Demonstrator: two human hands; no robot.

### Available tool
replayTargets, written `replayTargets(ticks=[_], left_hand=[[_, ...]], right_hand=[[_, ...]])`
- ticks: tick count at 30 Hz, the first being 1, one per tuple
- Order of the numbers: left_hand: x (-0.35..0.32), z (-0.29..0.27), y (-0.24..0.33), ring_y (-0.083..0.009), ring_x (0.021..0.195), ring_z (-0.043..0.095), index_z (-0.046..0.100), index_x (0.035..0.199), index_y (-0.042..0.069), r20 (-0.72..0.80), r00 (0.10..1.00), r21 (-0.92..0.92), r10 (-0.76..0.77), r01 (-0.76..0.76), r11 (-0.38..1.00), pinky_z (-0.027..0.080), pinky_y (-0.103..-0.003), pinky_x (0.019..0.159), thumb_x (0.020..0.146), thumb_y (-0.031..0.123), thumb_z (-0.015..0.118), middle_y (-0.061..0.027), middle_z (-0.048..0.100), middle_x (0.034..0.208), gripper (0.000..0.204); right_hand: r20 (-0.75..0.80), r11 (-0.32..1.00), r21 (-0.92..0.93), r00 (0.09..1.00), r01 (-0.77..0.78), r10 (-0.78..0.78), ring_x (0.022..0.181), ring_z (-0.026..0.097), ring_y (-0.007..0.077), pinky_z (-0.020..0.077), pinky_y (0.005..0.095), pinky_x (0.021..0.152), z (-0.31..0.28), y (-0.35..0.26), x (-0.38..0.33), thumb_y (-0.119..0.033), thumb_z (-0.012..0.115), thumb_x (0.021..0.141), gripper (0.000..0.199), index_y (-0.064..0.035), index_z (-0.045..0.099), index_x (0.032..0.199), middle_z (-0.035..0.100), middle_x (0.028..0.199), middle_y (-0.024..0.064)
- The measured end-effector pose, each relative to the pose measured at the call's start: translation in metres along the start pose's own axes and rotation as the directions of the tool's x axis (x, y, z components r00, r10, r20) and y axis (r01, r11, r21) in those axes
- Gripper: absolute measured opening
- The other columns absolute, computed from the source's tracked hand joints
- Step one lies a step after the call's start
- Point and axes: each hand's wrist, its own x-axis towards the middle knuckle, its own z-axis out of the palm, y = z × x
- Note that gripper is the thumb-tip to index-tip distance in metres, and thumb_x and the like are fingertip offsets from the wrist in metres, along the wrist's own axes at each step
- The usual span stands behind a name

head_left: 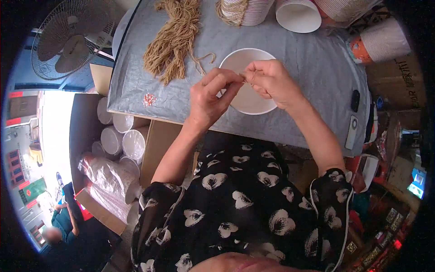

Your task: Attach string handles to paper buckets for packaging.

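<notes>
Both my hands meet above a round white paper tub (253, 102) at the front middle of the table. The fingers of my left hand (209, 97) are pinched together near the tub's left rim. Against them, the fingertips of my right hand (274, 81) are also pinched, over the tub's far side. Whatever lies between the fingertips is too small and covered to make out. A tan bundle of twine (172, 45) lies beyond my left hand, with a loose strand trailing toward it. Left of that hand sits a small heap of red and white bits (149, 99).
At the table's back, stacked paper tubs (253, 13) stand beside a tipped white tub (299, 17). A white remote control (351, 131) and a black handheld item (355, 100) lie by the right edge. A carton (102, 211) of tubs and a fan (72, 43) are leftward.
</notes>
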Motion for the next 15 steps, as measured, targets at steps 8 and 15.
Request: replayTargets(ticks=[8,15], left_hand=[[-0.005,-0.002,-0.004,-0.0134,0.080,0.070,0.066,0.098,-0.001,0.127,0.914,-0.329,-0.385,0.405,0.853,0.057,-0.026,0.066,0.090,0.002,0.070,-0.0079,0.071,0.091,0.010],[0.004,-0.017,-0.005,-0.0163,0.083,0.071,0.062,0.103,-0.004,0.363,0.731,-0.612,-0.577,0.654,0.444,0.058,-0.025,0.071,0.094,0.006,0.067,-0.0116,0.071,0.093,0.015]], right_hand=[[-0.042,0.993,-0.057,0.993,0.106,-0.109,0.056,0.041,0.0021,0.0317,0.0192,0.048,0.001,-0.001,-0.003,-0.018,0.061,0.097,0.016,-0.0020,0.062,0.096,0.048,0.069,-0.0059],[-0.054,0.840,-0.278,0.865,0.467,-0.499,0.077,0.055,0.0051,0.0457,0.0212,0.070,-0.010,0.007,-0.015,-0.012,0.065,0.093,0.013,-0.0016,0.066,0.101,0.060,0.086,-0.0016]])
